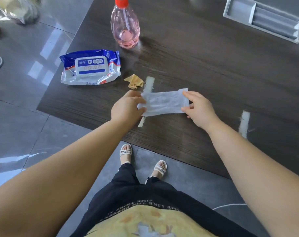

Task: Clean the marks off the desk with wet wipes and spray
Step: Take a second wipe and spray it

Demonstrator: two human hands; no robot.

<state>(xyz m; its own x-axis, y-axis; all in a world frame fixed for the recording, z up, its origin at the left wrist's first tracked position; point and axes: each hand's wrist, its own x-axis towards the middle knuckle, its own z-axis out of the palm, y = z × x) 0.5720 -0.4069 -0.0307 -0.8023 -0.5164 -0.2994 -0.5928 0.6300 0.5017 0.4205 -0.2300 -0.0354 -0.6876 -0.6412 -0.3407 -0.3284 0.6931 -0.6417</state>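
Now, both grips are on it: the left grip [126,108] pinches one end of the wet wipe [164,103] and the right grip [199,108] pinches the other. The fingers curl over the edges, and the sheet is stretched flat between them, low over the dark worktop [196,65]. Whether it touches the wood, I cannot tell. At 12 o'clock a white mark [149,83] runs out from behind the wipe's far edge. A short streak [141,121] pokes out at 7 o'clock by the left wrist, and a long streak [244,124] lies well apart at 3 o'clock. Just beside the white mark, at 11 o'clock, sits a crumpled yellowish scrap [134,81]. Further out at 10 o'clock lies the blue-and-white wipes pack [90,67], lid closed, near the worktop's corner. The pink spray bottle [125,28] stands upright at 11 o'clock, beyond the scrap. A grey recessed tray [263,19] sits far off at 1 o'clock.
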